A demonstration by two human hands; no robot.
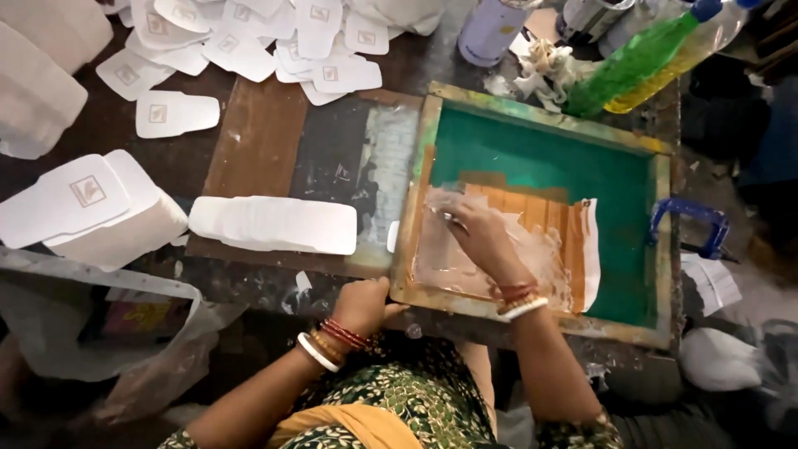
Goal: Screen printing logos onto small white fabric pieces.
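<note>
Screen-printing frame (532, 104) lies flat right in front of me, its long axis running left to right, and both my hands are on it. My right hand (475, 234) is inside it, fingers curled and pressing a thin, pale, crumpled wad (445, 204) against the mesh near the frame's left end; whether I grip the wad or only push it I cannot tell. My left hand (362, 303) clamps the frame's near left corner, thumb over the wooden rim, so it is the nearer hand to that edge. Green mesh (565, 162) stretches taut beyond my right hand, with orange tape strips (532, 212) just beside my knuckles. The wooden rim is stained and worn. To the left of my left hand lies a fanned stack of white card blanks (274, 224); farther out, printed white cards (249, 41) are scattered. Past the frame's far edge lean green and yellow plastic bottles (640, 58).
</note>
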